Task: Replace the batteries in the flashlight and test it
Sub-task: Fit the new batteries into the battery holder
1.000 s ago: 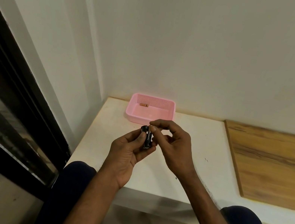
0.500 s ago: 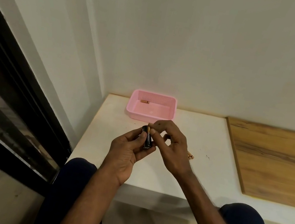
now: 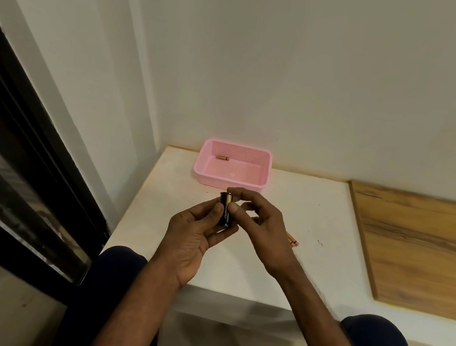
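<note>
My left hand [image 3: 194, 234] grips the small black flashlight [image 3: 222, 197] upright above the desk [image 3: 320, 213], end up for loading; my right hand [image 3: 260, 224] pinches a copper-topped battery [image 3: 227, 206] against it, thumb and forefinger steering; seating depth cannot be told; insertion judged under way; a lone battery [image 3: 222, 158] lies in the pink basket [image 3: 200, 165]; loose batteries [image 3: 291, 239] lie on the desk, just past my right hand.
</note>
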